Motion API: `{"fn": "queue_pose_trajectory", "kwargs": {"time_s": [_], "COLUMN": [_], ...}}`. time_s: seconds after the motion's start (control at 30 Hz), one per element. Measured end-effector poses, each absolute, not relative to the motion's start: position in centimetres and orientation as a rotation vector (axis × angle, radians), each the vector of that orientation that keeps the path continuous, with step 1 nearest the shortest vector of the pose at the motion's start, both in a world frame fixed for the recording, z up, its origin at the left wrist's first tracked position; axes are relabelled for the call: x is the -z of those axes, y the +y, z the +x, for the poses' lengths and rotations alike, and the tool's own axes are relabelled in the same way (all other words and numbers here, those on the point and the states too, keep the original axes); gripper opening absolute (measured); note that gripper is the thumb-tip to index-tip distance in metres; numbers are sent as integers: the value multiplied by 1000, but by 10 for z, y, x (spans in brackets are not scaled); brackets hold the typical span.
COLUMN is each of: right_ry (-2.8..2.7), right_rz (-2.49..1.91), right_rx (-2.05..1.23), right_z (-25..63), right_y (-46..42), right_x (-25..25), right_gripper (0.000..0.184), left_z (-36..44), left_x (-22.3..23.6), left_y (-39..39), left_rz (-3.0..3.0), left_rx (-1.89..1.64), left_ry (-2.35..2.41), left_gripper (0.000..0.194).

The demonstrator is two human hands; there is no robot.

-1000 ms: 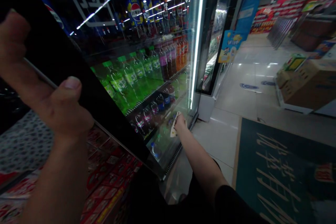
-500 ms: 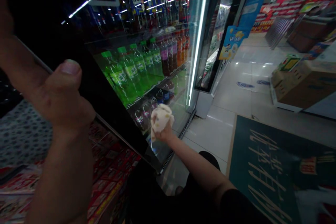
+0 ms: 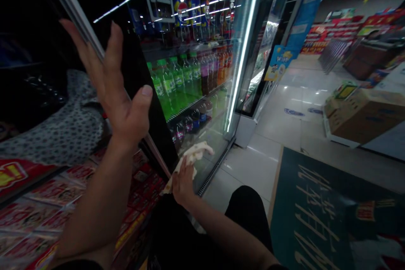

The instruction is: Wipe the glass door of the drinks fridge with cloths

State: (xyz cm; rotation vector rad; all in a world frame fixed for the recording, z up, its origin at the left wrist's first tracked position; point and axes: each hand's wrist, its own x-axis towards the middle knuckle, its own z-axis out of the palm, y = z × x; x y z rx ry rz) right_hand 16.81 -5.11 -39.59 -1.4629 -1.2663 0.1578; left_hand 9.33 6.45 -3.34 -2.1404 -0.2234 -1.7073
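Observation:
The fridge's glass door [image 3: 210,162] stands in front of me, its lower part close to my knees. My left hand [image 3: 122,101] rests against the metal door edge [image 3: 74,4], its fingers stretched upward and the thumb apart. Low on the glass, my right hand [image 3: 183,183] presses a pale, spotted cloth [image 3: 198,150]. Part of the cloth hangs out beyond the fingers on both sides. Behind the glass stand green-capped bottles [image 3: 175,76] and dark, purple-labelled bottles [image 3: 209,67].
Red packages [image 3: 60,194] fill a display at lower left, beneath a grey dotted fabric [image 3: 60,126]. A green mat [image 3: 319,215] lies on the tiled floor at right. Cardboard boxes [image 3: 367,112] stand beyond it, and a second fridge [image 3: 253,114] adjoins the first.
My right hand has moved down and left across the glass with the cloth, which is now more spread out. My left hand's outstretched fingers have come into fuller view.

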Motion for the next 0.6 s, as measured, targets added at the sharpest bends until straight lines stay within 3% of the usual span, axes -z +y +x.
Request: {"fn": "queue_pose_trajectory", "kwargs": {"time_s": [0.17, 0.27, 0.43, 0.6], "right_ry": [-1290, -1098, -1254, -1430], "right_rz": [-1458, -1519, -1403, -1372], "right_rx": [-214, -204, -96, -52], "right_z": [221, 248, 223, 189], "right_y": [-40, -10, -7, -39], "right_x": [408, 358, 285, 356], "right_gripper": [69, 80, 72, 66], "left_z": [92, 97, 101, 99], "left_x": [56, 65, 70, 70], "left_y": [60, 47, 33, 33], "left_rz": [-2147, -2177, -2182, -2202], "left_rx": [1695, 1773, 1877, 1840], "left_ry": [-241, -282, -307, -274], "left_gripper": [78, 71, 66, 65]}}
